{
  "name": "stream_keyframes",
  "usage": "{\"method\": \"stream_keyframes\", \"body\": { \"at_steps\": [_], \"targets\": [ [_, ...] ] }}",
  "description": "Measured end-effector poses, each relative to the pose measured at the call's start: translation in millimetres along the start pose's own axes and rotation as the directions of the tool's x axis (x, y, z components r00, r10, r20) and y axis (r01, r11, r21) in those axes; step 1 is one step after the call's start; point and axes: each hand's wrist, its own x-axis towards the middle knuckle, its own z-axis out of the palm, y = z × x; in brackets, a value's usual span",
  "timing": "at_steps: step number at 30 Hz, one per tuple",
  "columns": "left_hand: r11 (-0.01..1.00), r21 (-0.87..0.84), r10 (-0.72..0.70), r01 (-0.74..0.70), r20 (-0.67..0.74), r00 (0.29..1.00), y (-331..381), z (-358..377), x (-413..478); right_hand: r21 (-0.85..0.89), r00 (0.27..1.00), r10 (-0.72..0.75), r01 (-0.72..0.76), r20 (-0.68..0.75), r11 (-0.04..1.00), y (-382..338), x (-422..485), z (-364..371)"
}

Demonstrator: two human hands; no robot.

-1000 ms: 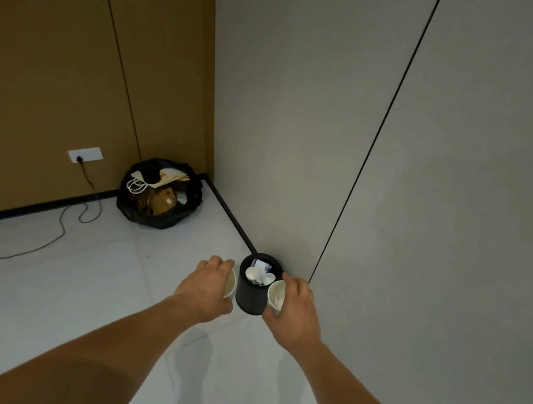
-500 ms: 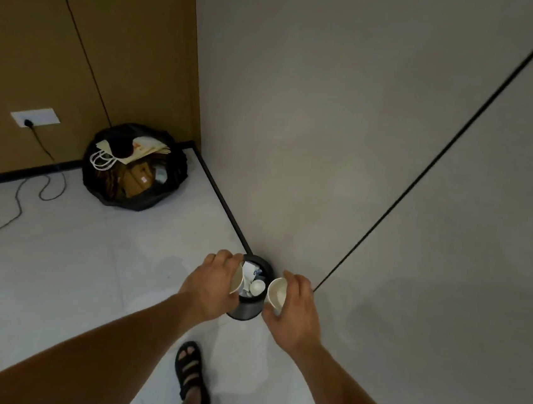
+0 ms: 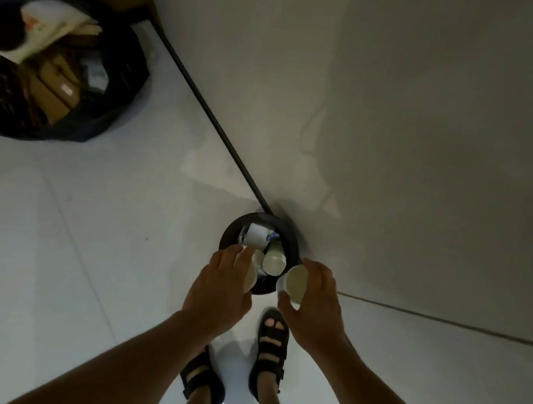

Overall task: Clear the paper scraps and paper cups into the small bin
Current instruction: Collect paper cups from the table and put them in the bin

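Note:
A small black bin (image 3: 291, 237) stands on the floor against the wall corner. Inside it lie a white paper cup (image 3: 274, 261) and paper scraps (image 3: 256, 235). My left hand (image 3: 219, 290) grips a paper cup (image 3: 250, 278) over the bin's near left rim; most of that cup is hidden by my fingers. My right hand (image 3: 313, 305) holds another paper cup (image 3: 294, 284) tilted on its side, mouth toward me, just outside the bin's near right rim.
A large black rubbish bag (image 3: 104, 109) with cardboard and a white paper bag sits at the far left by the brown wall. Grey walls (image 3: 431, 120) rise right behind the bin. My sandalled feet (image 3: 271, 344) stand directly below the hands on the pale tiled floor.
The view has tipped down and closed in on the bin. Both hands, each still holding a cup, now hang at the bin's near rim, and both feet have come into view.

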Motion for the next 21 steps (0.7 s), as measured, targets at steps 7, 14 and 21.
{"method": "stream_keyframes", "body": {
  "at_steps": [7,14,21],
  "targets": [
    [0.999,-0.036,-0.042,0.041,-0.012,0.999,-42.7,116.5,79.0,-0.051,0.992,-0.080,0.085,0.093,0.995,87.2,68.7,110.6],
    [0.996,0.030,-0.081,0.081,-0.002,0.997,-71.8,171.2,98.5,-0.144,0.983,-0.087,0.111,0.164,0.983,132.1,95.8,154.8],
    [0.979,0.194,-0.060,0.055,0.020,0.998,-86.7,190.5,123.3,-0.269,0.961,-0.257,0.277,0.107,0.923,140.3,119.4,169.2]
  ]
}}
